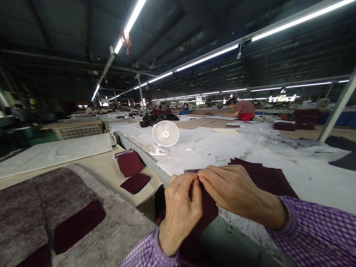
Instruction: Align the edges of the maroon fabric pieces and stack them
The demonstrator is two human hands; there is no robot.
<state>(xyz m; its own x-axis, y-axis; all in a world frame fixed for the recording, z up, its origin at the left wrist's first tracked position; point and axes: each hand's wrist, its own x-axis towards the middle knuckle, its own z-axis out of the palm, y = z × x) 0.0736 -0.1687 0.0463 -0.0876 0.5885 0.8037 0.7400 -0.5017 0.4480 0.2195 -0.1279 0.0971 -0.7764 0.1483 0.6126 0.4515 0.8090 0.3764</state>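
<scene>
Both hands' fingers pinch maroon fabric; the fan's hub label is illegible.

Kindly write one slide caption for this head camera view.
Left hand and right hand pinch maroon fabric beside a white-topped worktable, a white portable fan beyond.

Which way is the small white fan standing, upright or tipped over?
Upright: the white fan stands on its base on the white-covered table, with its round grille raised above the surface.
</scene>
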